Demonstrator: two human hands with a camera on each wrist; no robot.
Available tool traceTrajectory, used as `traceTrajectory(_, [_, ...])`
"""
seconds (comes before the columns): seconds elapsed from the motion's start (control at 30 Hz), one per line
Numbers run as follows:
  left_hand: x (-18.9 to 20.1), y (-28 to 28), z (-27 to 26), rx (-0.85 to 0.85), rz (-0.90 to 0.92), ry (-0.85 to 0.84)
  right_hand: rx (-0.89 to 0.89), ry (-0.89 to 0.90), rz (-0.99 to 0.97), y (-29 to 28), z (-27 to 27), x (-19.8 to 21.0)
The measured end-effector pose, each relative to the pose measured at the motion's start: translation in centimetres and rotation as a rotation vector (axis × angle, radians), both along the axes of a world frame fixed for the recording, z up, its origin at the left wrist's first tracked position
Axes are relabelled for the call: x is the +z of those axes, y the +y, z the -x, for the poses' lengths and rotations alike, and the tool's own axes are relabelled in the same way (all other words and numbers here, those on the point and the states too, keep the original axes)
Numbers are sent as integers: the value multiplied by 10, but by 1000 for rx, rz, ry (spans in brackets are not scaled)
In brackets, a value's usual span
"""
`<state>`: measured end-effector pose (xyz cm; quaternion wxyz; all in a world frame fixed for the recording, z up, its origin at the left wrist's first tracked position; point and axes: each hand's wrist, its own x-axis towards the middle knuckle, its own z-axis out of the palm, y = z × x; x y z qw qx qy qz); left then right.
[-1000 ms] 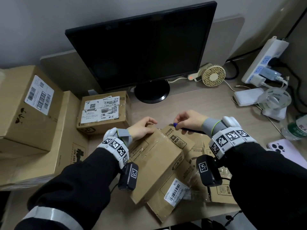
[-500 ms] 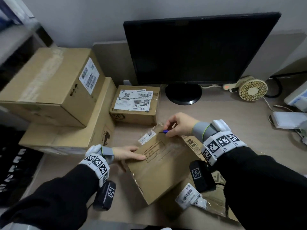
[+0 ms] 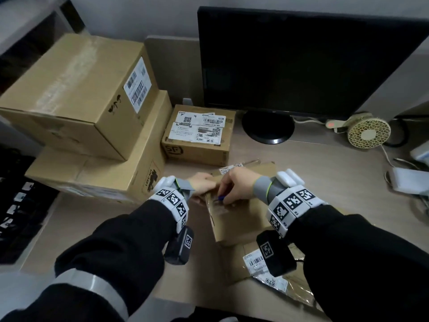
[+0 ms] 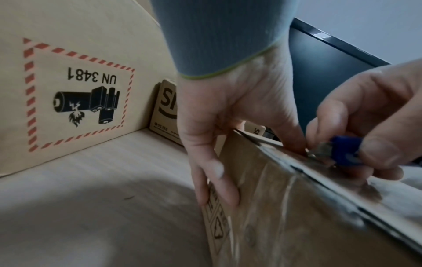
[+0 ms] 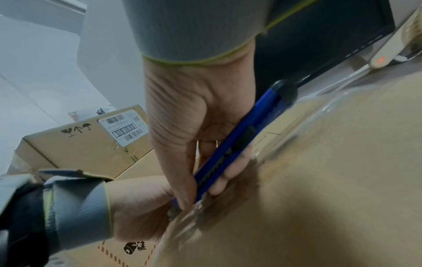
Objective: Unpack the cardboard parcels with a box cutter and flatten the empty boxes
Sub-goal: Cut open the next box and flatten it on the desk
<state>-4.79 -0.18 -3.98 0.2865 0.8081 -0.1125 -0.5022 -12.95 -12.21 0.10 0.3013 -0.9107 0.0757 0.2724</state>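
Cardboard underfoot: flattened boxes (image 3: pixel 246 263) lie at the near edge of the desk (image 3: pixel 325 163), under the parcel being worked, one with a barcode label facing up.
Parcel: a small brown box (image 3: pixel 234 219) wrapped in shiny clear tape, resting on that flattened card just right of the desk's middle, tilted with its taped seam uppermost.
Cutter: a blue box cutter (image 5: pixel 237 142), blade tip set at the seam near the parcel's far-left corner.
Right hand: the right hand (image 3: pixel 236 187) has thumb and fingers wrapped round the cutter's handle, low near the blade.
Left hand: the left hand (image 4: pixel 228 115) clamps the parcel's far-left corner, thumb down the side wall and other fingers over the top edge, very close to the blade.
Doing it well: I judge the cut should run shallow along the seam and away from the holding fingers; shifting the left hand back from the blade's line looks wise, and slick tape could let the tip skid.
Left edge: two large boxes (image 3: pixel 76 89) stacked, unopened as far as shown.
Far side: a labelled parcel (image 3: pixel 197 135) beside the monitor (image 3: pixel 301 61).
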Motion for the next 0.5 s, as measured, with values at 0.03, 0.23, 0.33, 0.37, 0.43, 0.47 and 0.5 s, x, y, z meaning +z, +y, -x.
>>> traceTrajectory(0.03, [1,-1,0,3,-3,16,17,-1,19,0,0,0])
traceTrajectory(0.23, [-2,-8,0,24,-33,28,76,-6,55,5,-2,1])
traceTrajectory(0.33, [-2,-9,-1,20,-50,19,94,-8,54,9,-3,1])
traceTrajectory(0.37, [-2,-9,-1,14,-49,20,93,-6,48,9,-3,1])
traceTrajectory(0.43, [-2,-8,-2,-19,-43,13,94,-3,46,11,-3,1])
traceTrajectory(0.47, [-3,-8,-2,-42,-43,8,96,0,48,11,-3,1])
traceTrajectory(0.5, [-3,-7,-2,-49,-39,7,98,1,51,12,-3,1])
